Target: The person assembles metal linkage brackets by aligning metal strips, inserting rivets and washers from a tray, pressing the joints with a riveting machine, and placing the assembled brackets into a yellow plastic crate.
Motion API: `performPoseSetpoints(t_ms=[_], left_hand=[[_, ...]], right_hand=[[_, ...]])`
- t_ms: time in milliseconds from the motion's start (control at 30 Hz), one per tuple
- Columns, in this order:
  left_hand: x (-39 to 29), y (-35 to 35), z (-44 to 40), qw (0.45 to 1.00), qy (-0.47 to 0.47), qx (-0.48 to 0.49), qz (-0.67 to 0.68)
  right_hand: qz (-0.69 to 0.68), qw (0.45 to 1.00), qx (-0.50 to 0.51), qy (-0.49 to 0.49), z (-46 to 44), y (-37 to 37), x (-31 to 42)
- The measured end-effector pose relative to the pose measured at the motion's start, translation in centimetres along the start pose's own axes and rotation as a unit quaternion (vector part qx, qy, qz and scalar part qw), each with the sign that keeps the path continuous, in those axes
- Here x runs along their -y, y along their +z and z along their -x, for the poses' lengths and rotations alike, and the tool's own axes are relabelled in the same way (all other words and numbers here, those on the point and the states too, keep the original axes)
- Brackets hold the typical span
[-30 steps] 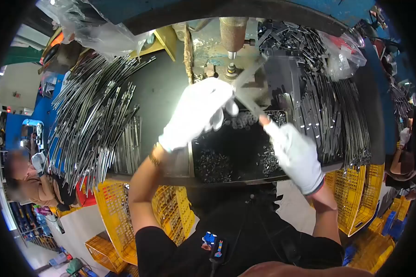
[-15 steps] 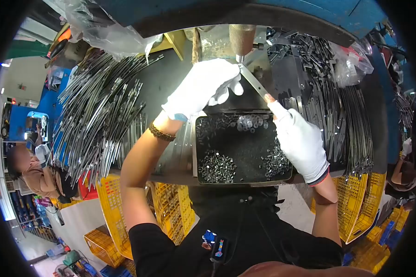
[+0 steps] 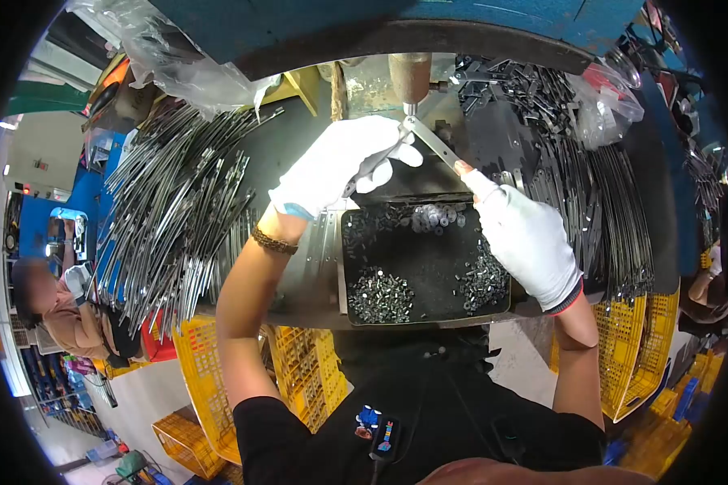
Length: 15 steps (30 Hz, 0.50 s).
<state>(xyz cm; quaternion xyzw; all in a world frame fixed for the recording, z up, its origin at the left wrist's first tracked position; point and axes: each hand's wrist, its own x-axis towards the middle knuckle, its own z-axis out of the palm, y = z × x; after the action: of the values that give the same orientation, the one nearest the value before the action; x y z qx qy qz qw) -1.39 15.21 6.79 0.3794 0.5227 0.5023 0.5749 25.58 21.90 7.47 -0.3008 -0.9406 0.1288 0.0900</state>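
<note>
My left hand (image 3: 332, 166), in a white glove, is closed on a flat metal strip (image 3: 370, 164) that shows below its fingers. My right hand (image 3: 530, 242), also gloved with a bare fingertip showing, grips the near end of another flat metal strip (image 3: 437, 145) with holes in it. Both strips meet at an angle directly under the tip of a machine spindle (image 3: 410, 81). Below my hands lies a black tray (image 3: 429, 271) with small metal rivets (image 3: 380, 296) in its near corners and translucent washers (image 3: 434, 216) at its far side.
Long thin metal strips (image 3: 174, 214) are heaped on the left; more strips (image 3: 623, 218) lie at right. Small dark metal parts (image 3: 518, 89) are piled at back right. Yellow crates (image 3: 303, 364) stand below the bench edge. A co-worker (image 3: 77, 315) is at far left, another at far right.
The strip in my left hand now shows below the fingers, angled toward the spindle. My right hand keeps its grip on its strip. The whole view has shifted slightly.
</note>
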Motion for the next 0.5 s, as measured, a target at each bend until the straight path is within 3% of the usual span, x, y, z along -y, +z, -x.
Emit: performPoseSetpoints(t_ms=[233,267,300,333,367,433,467,500], left_hand=[[-0.4,0.3,0.4,1.0,-0.013,-0.005,0.003],[0.1,0.6,0.5,0.962,0.118,-0.106,-0.222],[0.7,1.3,0.8,0.849,0.241,-0.196,-0.427],[1.0,2.4,2.0,0.794,0.298,-0.248,-0.469],[1.1,4.2,3.8,0.835,0.297,-0.245,-0.393],[2.5,7.6,7.1,0.96,0.207,-0.163,-0.093],[3.8,9.5,8.1,0.98,0.152,-0.125,0.032],[4.7,10.9,8.3,0.982,0.13,-0.136,-0.023]], right_hand=[[-0.079,0.995,-0.039,-0.041,-0.3,-0.3,-0.7],[-0.057,0.997,-0.035,-0.026,0.0,-0.5,-0.7],[-0.036,0.999,-0.03,-0.007,0.3,-0.9,-0.4],[-0.014,0.999,-0.025,0.014,0.7,-1.0,-0.3],[-0.05,0.996,-0.056,0.046,1.5,-0.9,-0.2],[-0.119,0.978,-0.128,0.11,3.4,0.9,0.1],[-0.12,0.968,-0.217,0.042,4.0,2.8,0.1],[-0.12,0.972,-0.202,0.003,4.9,4.2,0.8]])
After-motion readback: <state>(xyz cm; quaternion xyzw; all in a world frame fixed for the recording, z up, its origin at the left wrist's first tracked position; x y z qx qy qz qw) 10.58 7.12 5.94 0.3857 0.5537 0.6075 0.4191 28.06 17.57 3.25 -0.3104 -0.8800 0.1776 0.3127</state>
